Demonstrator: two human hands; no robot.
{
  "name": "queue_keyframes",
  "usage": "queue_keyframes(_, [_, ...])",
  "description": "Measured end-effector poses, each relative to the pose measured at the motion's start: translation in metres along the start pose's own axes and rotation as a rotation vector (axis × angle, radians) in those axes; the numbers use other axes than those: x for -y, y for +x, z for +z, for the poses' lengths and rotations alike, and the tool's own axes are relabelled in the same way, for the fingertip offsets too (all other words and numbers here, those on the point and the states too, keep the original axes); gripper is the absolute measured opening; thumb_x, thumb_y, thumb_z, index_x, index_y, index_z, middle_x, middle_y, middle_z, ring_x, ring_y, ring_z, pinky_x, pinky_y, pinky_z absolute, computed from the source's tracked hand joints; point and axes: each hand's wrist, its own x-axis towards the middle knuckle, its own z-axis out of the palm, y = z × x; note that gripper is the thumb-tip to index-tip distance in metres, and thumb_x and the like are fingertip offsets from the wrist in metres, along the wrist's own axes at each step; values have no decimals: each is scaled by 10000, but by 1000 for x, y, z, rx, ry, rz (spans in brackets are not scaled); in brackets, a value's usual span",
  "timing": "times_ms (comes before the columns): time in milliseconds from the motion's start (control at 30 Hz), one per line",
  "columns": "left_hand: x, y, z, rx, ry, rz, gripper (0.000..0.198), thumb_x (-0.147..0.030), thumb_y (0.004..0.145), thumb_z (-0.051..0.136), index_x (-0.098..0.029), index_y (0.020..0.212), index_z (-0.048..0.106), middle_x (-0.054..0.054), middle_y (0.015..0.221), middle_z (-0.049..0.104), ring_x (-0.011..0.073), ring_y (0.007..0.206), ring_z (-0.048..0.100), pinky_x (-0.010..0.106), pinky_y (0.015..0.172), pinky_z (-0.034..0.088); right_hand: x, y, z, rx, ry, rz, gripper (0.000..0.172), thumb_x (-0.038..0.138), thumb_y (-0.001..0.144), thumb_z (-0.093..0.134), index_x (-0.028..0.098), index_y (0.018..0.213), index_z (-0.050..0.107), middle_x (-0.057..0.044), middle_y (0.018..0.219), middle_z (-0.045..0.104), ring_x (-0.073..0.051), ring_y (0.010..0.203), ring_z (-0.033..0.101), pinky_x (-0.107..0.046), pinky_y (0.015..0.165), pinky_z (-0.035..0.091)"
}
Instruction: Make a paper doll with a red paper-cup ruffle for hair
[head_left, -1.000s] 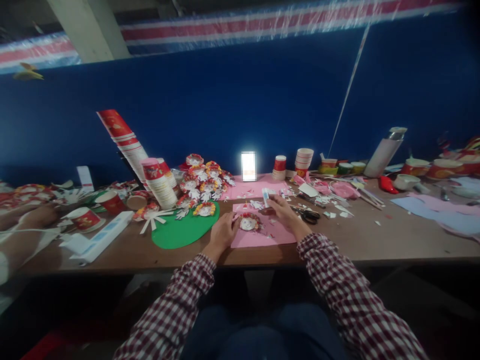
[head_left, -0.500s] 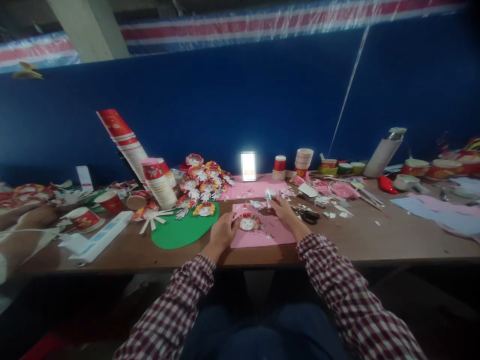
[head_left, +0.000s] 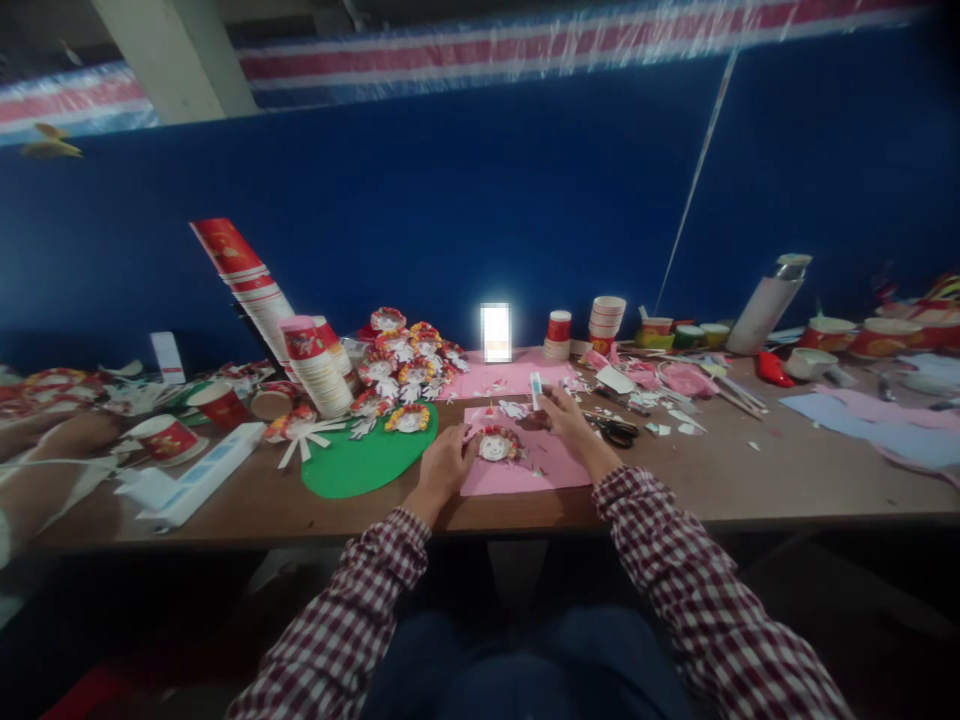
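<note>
A glue stick (head_left: 535,388) is gripped in the right hand (head_left: 568,422), fingers closed; a paper face (head_left: 495,446) is pinched by the left hand (head_left: 444,466).

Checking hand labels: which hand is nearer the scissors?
Right. The right hand, holding a tube, sits just left of the scissors; the left hand rests farther left, by the paper face.
</note>
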Motion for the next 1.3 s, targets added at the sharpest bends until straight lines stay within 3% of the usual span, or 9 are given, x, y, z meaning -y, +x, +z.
queue_keyframes(167, [0, 0, 0, 1, 3, 2, 283, -349, 948, 464, -148, 1099, 594, 107, 1019, 687, 225, 936, 648, 341, 834, 518, 10, -12, 2, 131, 61, 118, 303, 336, 862, 585, 249, 1148, 539, -16, 830, 679, -163, 721, 693, -291, 657, 569])
queue_keyframes(333, [0, 0, 0, -3, 8, 2, 269, -350, 946, 465, -159, 1081, 599, 98, 996, 687, 219, 931, 646, 328, 833, 514, 10, -12, 4, 157, 97, 159, 269, 247, 853, 598, 242, 1119, 554, -20, 900, 679, -155, 759, 701, -262, 666, 568])
queue_keyframes(900, [2, -1, 2, -23, -1, -1, 271, -334, 942, 474, -152, 1103, 593, 109, 1041, 688, 223, 958, 652, 344, 848, 523, -2, 5, -2, -84, 108, -22, 336, 372, 764, 674, 221, 1055, 598, 14, 800, 603, -137, 750, 612, -283, 737, 561])
queue_keyframes(1300, [2, -1, 2, -12, 3, 1, 289, -360, 947, 466, -153, 1106, 591, 106, 1020, 689, 221, 936, 651, 339, 837, 520, -1, -8, 2, 155, 67, 93, 320, 297, 792, 649, 229, 1102, 605, -17, 876, 658, -162, 736, 665, -281, 659, 563])
